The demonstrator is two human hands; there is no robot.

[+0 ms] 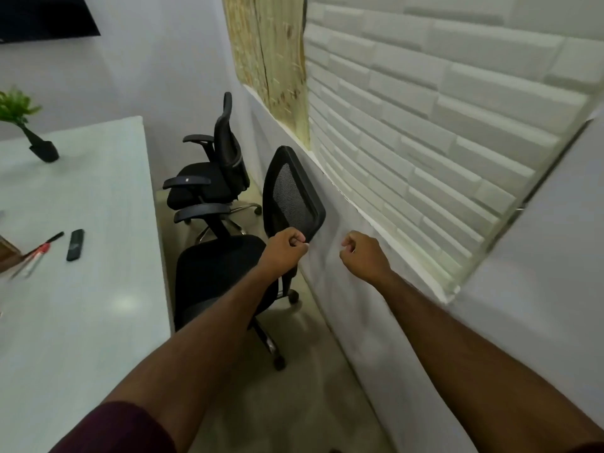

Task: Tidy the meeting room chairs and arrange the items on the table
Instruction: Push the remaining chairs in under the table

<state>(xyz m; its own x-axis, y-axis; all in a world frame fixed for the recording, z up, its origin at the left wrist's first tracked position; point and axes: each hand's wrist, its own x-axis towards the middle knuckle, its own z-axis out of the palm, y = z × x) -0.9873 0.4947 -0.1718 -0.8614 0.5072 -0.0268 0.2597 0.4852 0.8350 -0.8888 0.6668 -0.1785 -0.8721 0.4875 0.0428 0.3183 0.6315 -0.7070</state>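
Note:
A black mesh-back office chair (291,197) stands close to the wall, its seat (222,276) turned toward the white table (98,308). My left hand (287,248) is curled into a fist right at the lower edge of the mesh backrest; I see nothing inside its fingers. My right hand (361,255) hovers to the right of the backrest in front of the wall, fingers curled, holding nothing. A second black chair (212,171) with armrests stands farther back. On the table lie a black remote (75,244) and a red-and-black pen (42,248).
A small plant in a black pot (41,148) sits at the table's far end. A brown object (6,253) shows at the left edge. The aisle between table and wall (408,338) is narrow. A dark screen (45,18) hangs top left.

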